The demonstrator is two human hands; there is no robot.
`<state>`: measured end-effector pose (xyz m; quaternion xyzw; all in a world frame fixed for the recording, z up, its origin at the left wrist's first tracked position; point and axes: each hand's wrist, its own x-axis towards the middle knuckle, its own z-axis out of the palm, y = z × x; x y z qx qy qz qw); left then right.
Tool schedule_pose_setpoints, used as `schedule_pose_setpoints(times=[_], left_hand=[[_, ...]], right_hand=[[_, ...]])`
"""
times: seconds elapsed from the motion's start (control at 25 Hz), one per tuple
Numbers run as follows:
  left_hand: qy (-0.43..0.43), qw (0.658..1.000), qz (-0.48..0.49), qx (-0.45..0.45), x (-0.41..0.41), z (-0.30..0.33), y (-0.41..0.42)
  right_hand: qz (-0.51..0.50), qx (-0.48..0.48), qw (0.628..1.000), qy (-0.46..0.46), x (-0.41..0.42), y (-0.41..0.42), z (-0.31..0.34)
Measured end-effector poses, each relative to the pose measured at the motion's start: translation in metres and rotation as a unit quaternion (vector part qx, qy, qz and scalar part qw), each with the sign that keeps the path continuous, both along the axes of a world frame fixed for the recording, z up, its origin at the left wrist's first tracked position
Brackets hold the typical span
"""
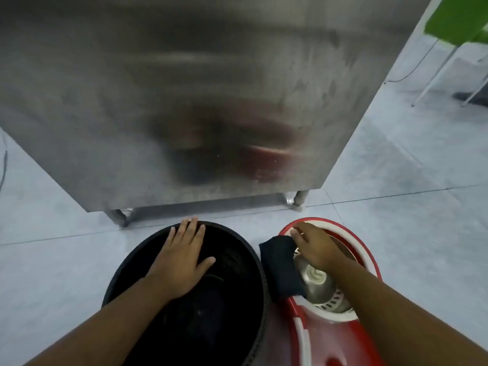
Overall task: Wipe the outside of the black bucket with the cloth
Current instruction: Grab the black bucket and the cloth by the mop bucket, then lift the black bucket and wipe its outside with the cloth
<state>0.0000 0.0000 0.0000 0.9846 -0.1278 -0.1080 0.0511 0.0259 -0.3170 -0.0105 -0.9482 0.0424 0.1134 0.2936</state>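
Cloth (281,268) pinched by right hand (315,249) at mop pail (369,262); bucket (253,262) steadied by flat, spread left hand (182,262) (wiping not yet begun).

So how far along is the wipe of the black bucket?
Barely started. The left hand is spread flat over the black bucket. The right hand grips the dark cloth, draped over the red mop bucket. No outside wall shows any wiping yet.

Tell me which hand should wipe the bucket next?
Probably the right hand: its fingers already touch the cloth beside the bucket. The left hand lies open over it.
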Motion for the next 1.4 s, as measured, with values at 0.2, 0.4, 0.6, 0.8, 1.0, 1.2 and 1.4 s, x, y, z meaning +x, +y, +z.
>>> schedule_pose_setpoints(times=[0.2, 0.4, 0.6, 0.8, 1.0, 1.2, 1.4], left_hand=[[-0.062, 0.997, 0.023, -0.026, -0.013, -0.023, -0.003], [0.166, 0.878, 0.212, -0.396, -0.071, 0.020, -0.044], [0.237, 0.943, 0.085, -0.217, -0.132, 0.035, -0.084], [0.182, 0.978, 0.056, -0.080, -0.153, 0.024, -0.091], [0.069, 0.979, 0.107, -0.162, -0.136, 0.061, -0.055], [0.057, 0.870, 0.248, -0.423, -0.115, 0.137, 0.006], [0.120, 0.736, 0.273, -0.608, -0.152, 0.183, 0.022]], right_hand=[[-0.165, 0.200, 0.952, 0.160, 0.001, 0.009, -0.018], [-0.179, 0.242, 0.923, 0.241, -0.032, 0.006, -0.003], [-0.246, 0.285, 0.895, 0.241, -0.070, 0.013, 0.020], [-0.323, 0.346, 0.854, 0.215, -0.103, 0.031, 0.066], [-0.269, 0.416, 0.863, 0.099, -0.103, 0.042, 0.135], [-0.225, 0.392, 0.887, -0.095, -0.116, 0.049, 0.185], [-0.185, 0.346, 0.908, -0.149, -0.151, 0.059, 0.188]])
